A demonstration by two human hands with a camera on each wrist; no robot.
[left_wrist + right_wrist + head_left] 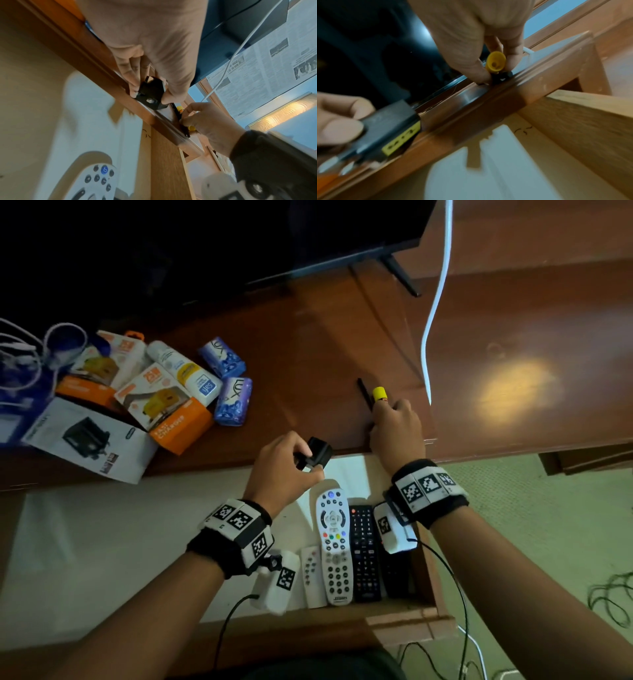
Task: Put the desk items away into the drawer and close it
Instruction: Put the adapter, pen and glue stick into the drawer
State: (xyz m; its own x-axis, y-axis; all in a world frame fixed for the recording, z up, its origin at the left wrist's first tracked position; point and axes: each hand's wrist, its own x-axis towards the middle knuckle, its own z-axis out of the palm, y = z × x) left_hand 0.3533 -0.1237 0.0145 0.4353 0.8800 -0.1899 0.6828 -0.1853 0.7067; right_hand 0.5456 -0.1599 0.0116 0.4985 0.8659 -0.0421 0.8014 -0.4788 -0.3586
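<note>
1. Hands were both loaded: the left hand point(281, 463) pinched a small black charger plug point(317, 455) between thumb and fingers, right at the front edge of the surface point(308, 354) and over the rear of the open drawer point(404, 616).
2. The right hand point(397, 429) curled its fingers around a yellow-capped marker point(379, 394), apparently together with a thin black pen point(364, 395); in the right wrist view the fingertips point(481, 73) pressed down beside the yellow cap, at the lip of the surface.
3. The pen's long axis ran away from the person, roughly square to the drawer front, so the hand lay at its near end.
4. The drawer sat directly below and toward the person from both hands; the left hand was nearer the free white lining, so its plug looked likely to drop first.
5. Inside, four remotes lay side by side along the drawer's right part: a small white one point(311, 573), a grey-white remote point(334, 546), a black remote point(365, 553) and a darker one point(395, 573) partly hidden by the wrist camera.
6. Left on the surface were two purple soap packs reading "LUX" point(222, 357), orange boxes marked "25W" and "FAST CHARGER" point(164, 405), and a white tube point(185, 371) reading "soft".
7. A white cable point(435, 313) hung down just beyond the right hand.
</note>
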